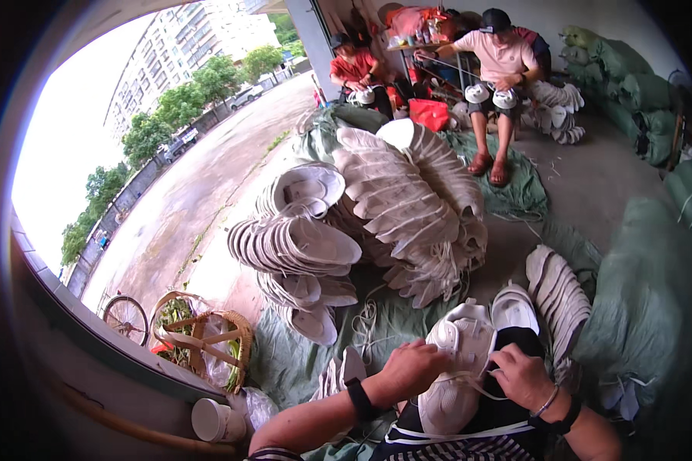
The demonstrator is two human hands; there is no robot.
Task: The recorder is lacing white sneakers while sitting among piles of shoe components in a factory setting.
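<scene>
A white shoe upper [447, 401] rests on my lap, its rounded end towards me. A pale shoelace [477, 380] runs across its front. My left hand [414, 372] is closed at the upper's left edge, fingertips pinched; whatever sits between them is too small to make out. On the right side, my right hand [524, 376] pinches the shoelace between bent fingers. Just beyond my right hand stands another white upper [514, 309]. A nested row of uppers [557, 296] lies to its right.
Large stacks of nested uppers [415, 196] stand ahead on a green sheet [284, 349]. A green sack [630, 292] bulges at right. A wicker basket [242, 346] and a white bucket [217, 421] are at left. Two people sit at the back, one a person in pink [504, 58].
</scene>
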